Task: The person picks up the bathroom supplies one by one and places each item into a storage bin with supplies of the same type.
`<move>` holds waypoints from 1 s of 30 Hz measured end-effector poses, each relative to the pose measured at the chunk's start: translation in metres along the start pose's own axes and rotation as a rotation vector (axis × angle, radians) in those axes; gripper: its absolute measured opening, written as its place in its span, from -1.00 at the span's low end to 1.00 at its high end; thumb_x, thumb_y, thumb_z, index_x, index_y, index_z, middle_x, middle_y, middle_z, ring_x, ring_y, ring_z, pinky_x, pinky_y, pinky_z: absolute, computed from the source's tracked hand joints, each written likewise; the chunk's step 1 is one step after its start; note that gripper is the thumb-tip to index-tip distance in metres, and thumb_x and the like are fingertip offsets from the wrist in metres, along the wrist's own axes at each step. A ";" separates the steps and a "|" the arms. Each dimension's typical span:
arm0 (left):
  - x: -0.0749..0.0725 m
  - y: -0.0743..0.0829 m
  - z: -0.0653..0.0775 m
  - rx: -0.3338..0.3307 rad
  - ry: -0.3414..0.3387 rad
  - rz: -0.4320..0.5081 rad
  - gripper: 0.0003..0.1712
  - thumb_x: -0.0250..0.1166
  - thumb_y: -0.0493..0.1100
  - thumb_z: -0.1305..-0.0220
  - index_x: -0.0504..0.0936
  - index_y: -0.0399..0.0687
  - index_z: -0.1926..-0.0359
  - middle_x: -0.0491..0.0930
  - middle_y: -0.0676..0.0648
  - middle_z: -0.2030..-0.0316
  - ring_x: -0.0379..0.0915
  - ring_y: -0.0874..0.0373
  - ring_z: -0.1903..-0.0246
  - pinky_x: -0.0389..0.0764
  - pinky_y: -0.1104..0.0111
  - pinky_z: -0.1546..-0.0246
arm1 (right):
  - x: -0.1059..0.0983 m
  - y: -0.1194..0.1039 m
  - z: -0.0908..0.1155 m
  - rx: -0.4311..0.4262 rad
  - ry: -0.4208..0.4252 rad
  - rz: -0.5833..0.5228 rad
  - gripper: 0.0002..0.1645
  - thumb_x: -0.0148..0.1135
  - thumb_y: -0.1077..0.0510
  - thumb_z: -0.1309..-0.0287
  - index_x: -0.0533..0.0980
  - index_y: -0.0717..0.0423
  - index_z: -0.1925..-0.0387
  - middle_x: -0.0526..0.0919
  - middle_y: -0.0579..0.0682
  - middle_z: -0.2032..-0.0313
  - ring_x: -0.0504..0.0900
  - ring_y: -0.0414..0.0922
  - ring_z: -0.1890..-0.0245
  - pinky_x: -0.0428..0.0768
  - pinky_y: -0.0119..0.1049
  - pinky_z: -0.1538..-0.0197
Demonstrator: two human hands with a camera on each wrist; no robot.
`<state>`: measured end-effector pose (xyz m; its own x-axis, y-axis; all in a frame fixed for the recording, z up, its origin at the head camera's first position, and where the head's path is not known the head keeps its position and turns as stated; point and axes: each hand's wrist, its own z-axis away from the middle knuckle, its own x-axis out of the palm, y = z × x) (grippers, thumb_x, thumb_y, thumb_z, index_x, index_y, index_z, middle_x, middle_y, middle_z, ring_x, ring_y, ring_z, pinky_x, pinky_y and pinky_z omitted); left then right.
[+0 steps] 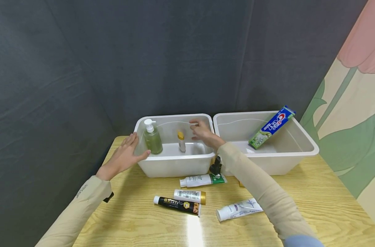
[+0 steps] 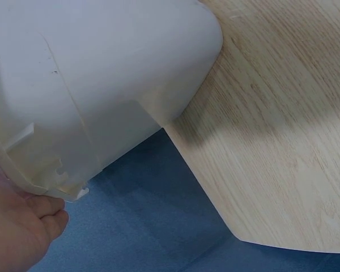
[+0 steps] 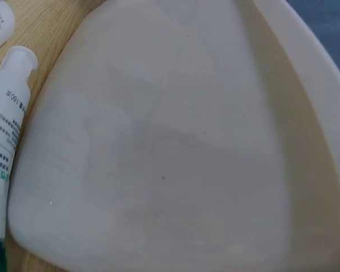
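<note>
Nearest, a beige sleeve (image 1: 255,180) leads to the right hand (image 1: 203,132), fingers loosely parted, seemingly holding nothing, over the left bin (image 1: 175,168); a gold-capped tube (image 1: 182,144) is inside. The left hand (image 1: 124,153), thumb splayed, rests on the rim (image 1: 175,158): light, steady pressure there should help.

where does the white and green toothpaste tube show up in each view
Head: lower middle, on the wooden table; the tube lies just in front of the left white bin.
Left wrist: not in it.
Right wrist: along the left edge, cap up, green end cut off at bottom.
Shared landmark: the left white bin.
</note>
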<state>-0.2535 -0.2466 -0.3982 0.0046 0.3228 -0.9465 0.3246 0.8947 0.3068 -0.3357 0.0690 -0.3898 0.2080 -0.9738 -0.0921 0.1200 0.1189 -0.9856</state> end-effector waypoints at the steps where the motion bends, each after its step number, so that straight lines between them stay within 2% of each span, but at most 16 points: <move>1: 0.000 0.000 0.000 0.000 0.000 0.000 0.15 0.05 0.44 -0.31 0.05 -0.45 -0.47 -0.11 -0.38 -0.50 -0.25 -0.26 -0.48 0.03 -0.15 -0.36 | 0.000 0.000 0.001 -0.001 0.001 0.001 -0.46 -0.13 0.32 -0.40 0.24 0.33 -0.37 0.30 0.16 0.00 0.32 -0.06 0.25 0.48 0.12 -0.17; 5: 0.000 0.000 0.000 0.002 -0.001 -0.004 0.15 0.05 0.44 -0.31 0.05 -0.45 -0.47 -0.11 -0.39 -0.50 -0.25 -0.26 -0.48 0.03 -0.15 -0.37 | 0.000 -0.001 0.002 -0.007 0.006 0.013 -0.48 -0.13 0.30 -0.44 0.25 0.33 -0.37 0.30 0.15 0.00 0.32 -0.07 0.26 0.50 0.08 -0.16; 11: 0.000 0.001 0.002 0.003 0.004 -0.004 0.14 0.06 0.43 -0.31 0.05 -0.45 -0.47 -0.11 -0.39 -0.50 -0.24 -0.27 -0.48 0.05 -0.15 -0.36 | 0.000 -0.003 0.003 -0.024 0.032 0.058 -0.49 -0.11 0.26 -0.46 0.29 0.29 -0.37 0.37 0.22 -0.09 0.34 -0.12 0.28 0.49 -0.13 -0.03; 13: 0.000 0.001 0.002 0.005 0.007 -0.005 0.14 0.06 0.43 -0.31 0.05 -0.45 -0.47 -0.11 -0.39 -0.50 -0.24 -0.28 -0.48 0.05 -0.15 -0.36 | 0.000 -0.004 0.003 -0.028 0.043 0.070 -0.50 -0.11 0.25 -0.47 0.30 0.27 -0.37 0.38 0.27 -0.16 0.39 -0.08 0.20 0.49 -0.12 -0.09; 15: 0.000 0.001 0.002 0.007 0.009 -0.006 0.14 0.06 0.43 -0.31 0.05 -0.45 -0.47 -0.11 -0.39 -0.50 -0.23 -0.28 -0.48 0.06 -0.15 -0.36 | -0.001 -0.005 0.003 -0.029 0.041 0.065 -0.50 -0.11 0.24 -0.48 0.29 0.27 -0.38 0.35 0.28 -0.25 0.42 0.01 -0.01 0.45 -0.01 -0.21; 19: -0.001 0.001 0.002 0.001 0.004 -0.003 0.15 0.05 0.44 -0.31 0.04 -0.45 -0.47 -0.12 -0.38 -0.50 -0.24 -0.27 -0.48 0.05 -0.15 -0.36 | -0.001 -0.005 0.003 -0.035 0.022 0.019 -0.50 -0.12 0.25 -0.49 0.26 0.32 -0.38 0.26 0.34 -0.33 0.29 0.26 -0.29 0.34 0.15 -0.29; 23: -0.001 0.001 0.002 -0.005 -0.002 0.003 0.16 0.05 0.45 -0.31 0.04 -0.44 -0.48 -0.13 -0.38 -0.50 -0.25 -0.27 -0.48 0.04 -0.16 -0.36 | -0.002 -0.005 0.003 -0.034 0.017 0.000 -0.50 -0.11 0.25 -0.49 0.26 0.32 -0.38 0.26 0.34 -0.34 0.23 0.33 -0.33 0.34 0.15 -0.29; 30: 0.000 0.000 0.002 -0.005 -0.002 0.001 0.16 0.05 0.46 -0.30 0.03 -0.44 -0.48 -0.13 -0.37 -0.50 -0.26 -0.27 -0.48 0.04 -0.17 -0.36 | 0.000 -0.006 0.004 -0.029 0.021 -0.002 -0.50 -0.10 0.23 -0.50 0.28 0.29 -0.37 0.29 0.31 -0.32 0.29 0.28 -0.27 0.39 0.10 -0.27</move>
<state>-0.2511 -0.2471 -0.3981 0.0070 0.3229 -0.9464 0.3198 0.8960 0.3080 -0.3325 0.0690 -0.3833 0.1875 -0.9779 -0.0925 0.0924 0.1113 -0.9895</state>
